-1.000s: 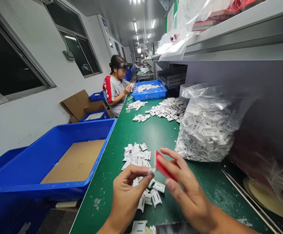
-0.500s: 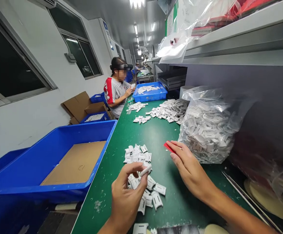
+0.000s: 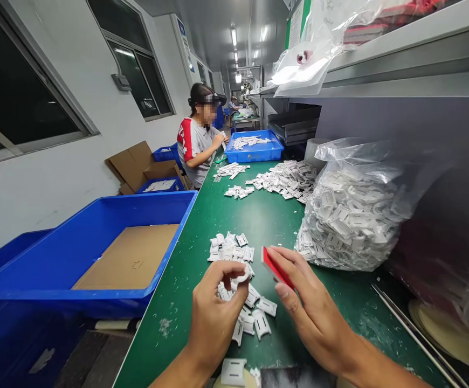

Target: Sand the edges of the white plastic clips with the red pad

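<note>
1. Lower centre, the left hand (image 3: pixel 218 310) has thumb and forefinger pinched on a small, curved white plastic piece (image 3: pixel 242 277), lifted in front of the pile!
2. Right of it, at lower centre-right, the right hand (image 3: pixel 313 312) grasps a flat red block with a pale edge (image 3: pixel 277 268), fingers laid along its red face; whether the thumb touches it, I cannot tell.
3. Block and curved piece are apart, a clear gap of green tabletop (image 3: pixel 178 285) between them.
4. Below and behind the left hand spreads a loose pile of slotted white plastic pieces (image 3: pixel 228 250), and one more slotted white piece (image 3: pixel 233 372) sits at the bottom edge.
5. Centre-right, a clear plastic bag (image 3: pixel 351 221) bulges with white parts, just beyond the right hand.
6. Over at left, a large blue plastic bin (image 3: pixel 97 295) holds a brown cardboard sheet (image 3: pixel 133 258).
7. Upper centre, a co-worker in a grey-and-red shirt (image 3: pixel 196 145) sits beside a shallow blue plastic tray (image 3: pixel 254 157) of white strips.
</note>
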Demonstrator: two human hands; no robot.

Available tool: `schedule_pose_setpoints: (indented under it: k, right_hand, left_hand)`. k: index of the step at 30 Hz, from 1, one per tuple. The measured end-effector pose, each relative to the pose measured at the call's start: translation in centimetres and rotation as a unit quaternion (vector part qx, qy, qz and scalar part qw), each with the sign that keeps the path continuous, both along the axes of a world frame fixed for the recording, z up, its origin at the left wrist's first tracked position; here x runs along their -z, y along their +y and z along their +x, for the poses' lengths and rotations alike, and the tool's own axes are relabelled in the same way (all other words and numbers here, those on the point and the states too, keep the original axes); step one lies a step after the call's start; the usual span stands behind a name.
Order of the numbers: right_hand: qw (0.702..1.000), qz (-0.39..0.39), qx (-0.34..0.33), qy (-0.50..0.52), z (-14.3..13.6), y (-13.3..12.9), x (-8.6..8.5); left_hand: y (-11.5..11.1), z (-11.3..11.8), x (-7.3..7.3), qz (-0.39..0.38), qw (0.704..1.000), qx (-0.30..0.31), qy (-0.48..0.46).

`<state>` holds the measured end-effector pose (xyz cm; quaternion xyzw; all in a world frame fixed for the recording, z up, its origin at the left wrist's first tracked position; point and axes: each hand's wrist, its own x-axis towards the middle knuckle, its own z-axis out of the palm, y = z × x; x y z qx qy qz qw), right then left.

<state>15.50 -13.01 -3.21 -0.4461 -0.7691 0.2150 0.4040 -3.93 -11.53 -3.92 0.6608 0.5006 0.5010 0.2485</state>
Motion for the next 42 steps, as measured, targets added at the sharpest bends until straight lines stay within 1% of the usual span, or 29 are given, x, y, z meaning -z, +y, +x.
schedule_pose_setpoints:
  k: [3, 4, 5, 7, 8, 9, 10, 11, 13, 14, 15, 17, 18, 22, 24, 25, 29, 34, 36, 38, 40, 42]
  right_hand:
    - [0.995, 0.081, -0.049, -0.043, 0.0, -0.1, 0.3]
    - [0.99, 0.107, -0.05, -0.073, 0.1, 0.2, 0.4]
    - [0.986, 0.122, -0.033, -0.105, 0.3, 0.5, 0.5]
    - [0.981, 0.118, 0.054, -0.143, 0.9, 1.4, 0.7]
    - [0.978, 0.107, 0.104, -0.143, 1.2, 1.7, 0.7]
    - [0.977, 0.097, 0.138, -0.132, 1.4, 2.0, 0.6]
    - [0.977, 0.095, 0.147, -0.12, 1.5, 2.1, 0.5]
    - [0.98, 0.099, 0.137, -0.108, 1.5, 2.1, 0.3]
    - [0.986, 0.102, 0.094, -0.096, 1.3, 1.8, 0.0]
    - [0.988, 0.097, 0.072, -0.093, 1.1, 1.5, -0.1]
    - [0.99, 0.088, 0.059, -0.088, 0.9, 1.3, -0.1]
    - [0.994, 0.061, 0.052, -0.07, 0.6, 1.1, 0.0]
    - [0.996, 0.048, 0.054, -0.061, 0.5, 1.1, 0.1]
    - [0.997, 0.03, 0.048, -0.048, 0.4, 1.1, 0.2]
    - [0.998, 0.036, 0.04, -0.043, 0.4, 0.9, 0.0]
    - [0.998, 0.039, 0.034, -0.041, 0.3, 0.8, -0.1]
    - [0.997, 0.061, 0.012, -0.045, 0.2, 0.5, -0.3]
    - [0.995, 0.088, 0.01, -0.05, 0.3, 0.2, 0.0]
    - [0.991, 0.121, 0.0, -0.051, 0.4, 0.2, 0.1]
    - [0.986, 0.148, -0.016, -0.069, 0.3, 0.3, 0.3]
    - [0.987, 0.131, 0.0, -0.096, 0.0, 0.4, 0.6]
    - [0.991, 0.079, 0.046, -0.1, -0.3, 0.6, 0.7]
  left_hand:
    - [-0.3, 0.0, -0.4, 0.04, 0.998, 0.041, 0.026]
    - [-0.4, 0.0, -0.4, 0.049, 0.997, 0.044, 0.028]
    - [-0.4, 0.0, -0.4, 0.053, 0.997, 0.043, 0.027]
    - [-0.5, 0.0, -0.3, 0.048, 0.998, 0.034, 0.02]
    - [-0.5, 0.0, -0.2, 0.038, 0.999, 0.028, 0.016]
    - [-0.5, 0.1, -0.2, 0.021, 0.999, 0.022, 0.009]
    - [-0.4, 0.2, -0.2, 0.0, 1.0, 0.015, -0.005]
    - [-0.3, 0.3, -0.3, -0.024, 0.999, 0.008, -0.034]
    - [0.1, 0.6, -0.6, -0.091, 0.987, 0.009, -0.131]
    - [0.3, 0.7, -0.8, -0.135, 0.972, 0.02, -0.19]
    - [0.5, 0.8, -1.1, -0.183, 0.951, 0.033, -0.248]
    - [0.9, 0.8, -1.5, -0.267, 0.898, 0.058, -0.344]
    - [1.1, 0.7, -1.7, -0.295, 0.873, 0.064, -0.382]
    - [1.5, 0.3, -1.8, -0.336, 0.789, 0.071, -0.51]
    - [1.4, 0.2, -1.7, -0.351, 0.759, 0.072, -0.544]
    - [1.4, 0.2, -1.7, -0.357, 0.751, 0.073, -0.551]
    - [1.1, 0.4, -1.6, -0.373, 0.741, 0.09, -0.551]
    - [0.9, 0.4, -1.3, -0.383, 0.736, 0.105, -0.548]
    - [0.8, 0.3, -1.2, -0.387, 0.735, 0.129, -0.542]
    - [0.6, 0.3, -1.1, -0.399, 0.733, 0.168, -0.525]
    - [0.6, 0.3, -1.0, -0.414, 0.732, 0.21, -0.499]
    - [0.6, 0.3, -0.9, -0.421, 0.739, 0.245, -0.465]
